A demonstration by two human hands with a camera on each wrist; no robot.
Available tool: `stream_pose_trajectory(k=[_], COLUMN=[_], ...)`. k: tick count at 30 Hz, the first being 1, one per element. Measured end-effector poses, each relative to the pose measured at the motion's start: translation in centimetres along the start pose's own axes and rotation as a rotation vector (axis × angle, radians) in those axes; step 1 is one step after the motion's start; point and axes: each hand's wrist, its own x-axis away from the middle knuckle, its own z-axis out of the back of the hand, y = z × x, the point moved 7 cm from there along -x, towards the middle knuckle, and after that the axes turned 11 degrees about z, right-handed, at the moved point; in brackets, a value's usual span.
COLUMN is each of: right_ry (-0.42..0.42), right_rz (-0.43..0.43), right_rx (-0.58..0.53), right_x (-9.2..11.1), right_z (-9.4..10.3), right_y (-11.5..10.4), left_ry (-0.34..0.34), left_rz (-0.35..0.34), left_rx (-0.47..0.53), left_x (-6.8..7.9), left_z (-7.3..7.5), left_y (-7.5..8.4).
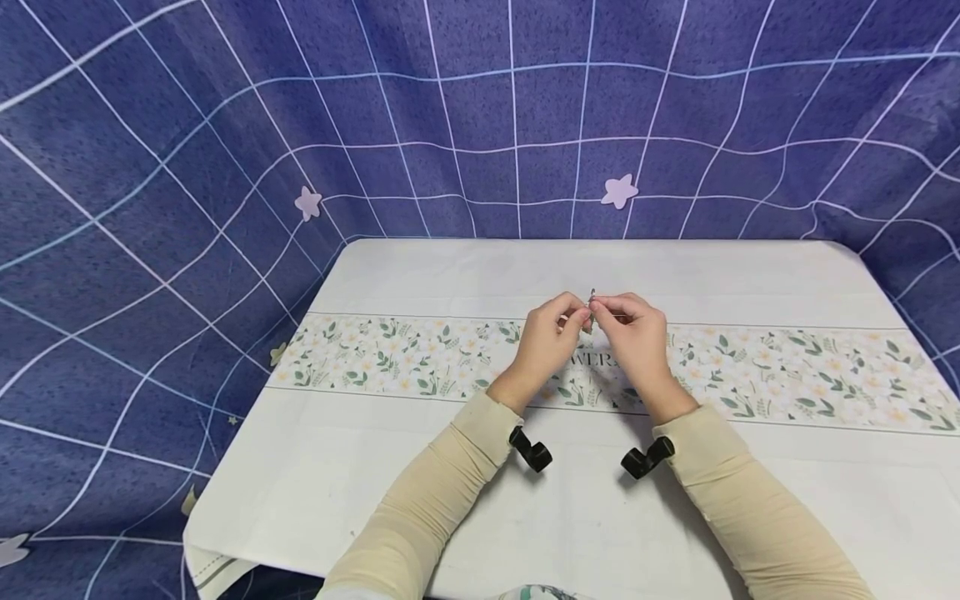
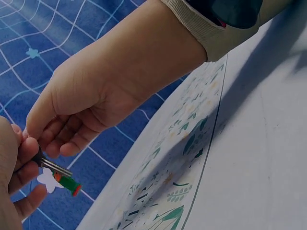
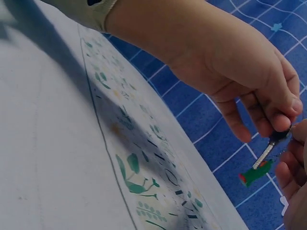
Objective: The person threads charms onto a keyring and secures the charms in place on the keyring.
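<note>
Over the printed band of the tablecloth, both hands meet fingertip to fingertip around a small key (image 3: 263,155) with a dark head and a metal blade. The left hand (image 1: 545,343) pinches the key's dark head between thumb and fingers. From the other side, the right hand (image 1: 637,342) pinches at the same end; I cannot tell which part is between its fingertips. A green charm with red ends (image 2: 70,185) dangles beside the blade. In the head view a dark curved bit (image 1: 593,292) pokes up above the fingertips, while the rest is mostly hidden by fingers.
A white tablecloth (image 1: 315,467) with a floral band (image 1: 420,354) covers the table. Blue curtains (image 1: 480,108) with a white grid and stars hang behind and at the left. Black wrist mounts (image 1: 531,450) sit on both beige sleeves (image 1: 420,508).
</note>
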Motion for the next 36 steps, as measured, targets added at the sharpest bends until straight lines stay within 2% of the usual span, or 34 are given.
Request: stream_pose_trajectory(k=[10,14,20,27,36], right_ry=[0.094,0.114,0.129,0.129,0.119], right_rz=[0.065,0.089,0.132,0.129,0.182], right_rx=[0.075,0.070,0.051,0.036,0.105], right_x=[0.6,0.8,1.0,1.2,1.2], right_z=[-0.1,-0.2,-0.2,-0.2,-0.4], right_y=[-0.3,-0.2,0.0,0.2,-0.1], left_ry=[-0.007,-0.015,-0.026,-0.054,-0.056], left_rz=[0.005,0.002,0.023,0.055,0.093], left_rx=[-0.004,-0.011,0.003,0.035,0.104], left_x=[0.2,0.2,0.2,0.1,-0.1], left_z=[-0.2,-0.3,-0.4,-0.5,-0.7], left_y=[0.0,-0.1,-0.4,-0.8,-1.3])
